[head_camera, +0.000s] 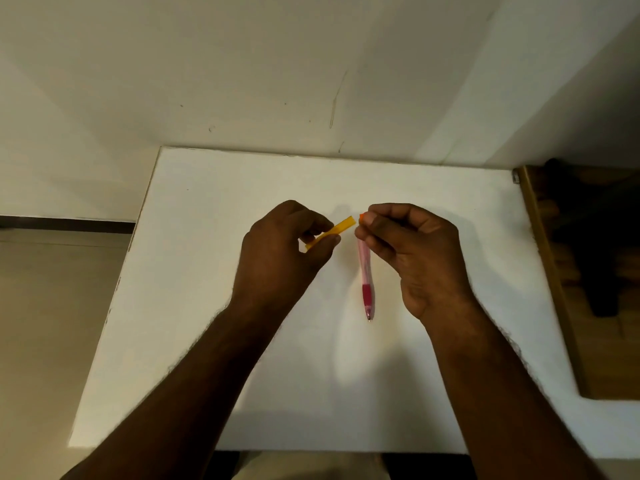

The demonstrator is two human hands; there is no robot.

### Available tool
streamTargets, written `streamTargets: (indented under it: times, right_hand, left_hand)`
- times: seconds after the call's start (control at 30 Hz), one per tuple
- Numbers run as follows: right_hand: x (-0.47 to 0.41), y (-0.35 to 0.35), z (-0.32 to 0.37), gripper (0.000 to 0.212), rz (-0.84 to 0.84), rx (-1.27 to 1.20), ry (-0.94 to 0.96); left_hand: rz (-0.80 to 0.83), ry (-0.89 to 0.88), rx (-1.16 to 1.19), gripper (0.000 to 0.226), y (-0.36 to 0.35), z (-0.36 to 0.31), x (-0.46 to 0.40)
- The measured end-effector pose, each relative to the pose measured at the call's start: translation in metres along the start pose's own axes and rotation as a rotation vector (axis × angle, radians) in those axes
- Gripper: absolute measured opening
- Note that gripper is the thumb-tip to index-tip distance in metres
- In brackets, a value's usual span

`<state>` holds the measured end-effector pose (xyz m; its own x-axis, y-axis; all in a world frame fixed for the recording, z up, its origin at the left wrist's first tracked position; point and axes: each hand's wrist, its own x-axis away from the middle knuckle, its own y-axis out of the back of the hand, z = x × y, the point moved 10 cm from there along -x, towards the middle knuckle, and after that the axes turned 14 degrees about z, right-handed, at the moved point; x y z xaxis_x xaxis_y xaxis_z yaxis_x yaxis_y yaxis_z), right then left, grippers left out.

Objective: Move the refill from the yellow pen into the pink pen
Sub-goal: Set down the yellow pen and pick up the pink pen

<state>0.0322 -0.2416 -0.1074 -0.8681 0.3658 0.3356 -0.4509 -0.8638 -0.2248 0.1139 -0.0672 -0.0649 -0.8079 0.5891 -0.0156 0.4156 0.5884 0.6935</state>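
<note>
My left hand [287,251] pinches a yellow pen barrel [341,227], which points up and to the right with its open end free. My right hand [412,247] is closed on a small orange piece [361,216] at its fingertips, close to the barrel's open end. The pink pen [366,275] lies on the white table [207,306] below my right fingers, with its dark pink grip and tip toward me. Its upper end is hidden behind my right fingers, so I cannot tell whether they touch it. No separate refill is visible.
The table stands against a white wall. A brown wooden surface [561,306] with a dark object [595,244] borders the table's right edge. To the left the floor [52,306] lies below the table edge.
</note>
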Motion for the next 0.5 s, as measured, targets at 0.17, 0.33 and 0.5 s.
streamTargets:
  times: [0.17,0.33,0.5]
  right_hand:
    - [0.000,-0.005,0.005,0.011,0.021,0.017,0.045]
    - [-0.001,-0.002,0.009,0.012,0.002,0.159,0.085]
    - [-0.003,-0.002,0.014,0.011,-0.005,0.366,0.138]
  left_hand:
    - [-0.038,-0.043,-0.010,0.013,0.004,-0.006,0.002]
    - [-0.061,-0.084,-0.044,0.013,0.007,-0.012,0.003]
    - [-0.057,-0.117,-0.095,0.011,0.007,-0.015,0.003]
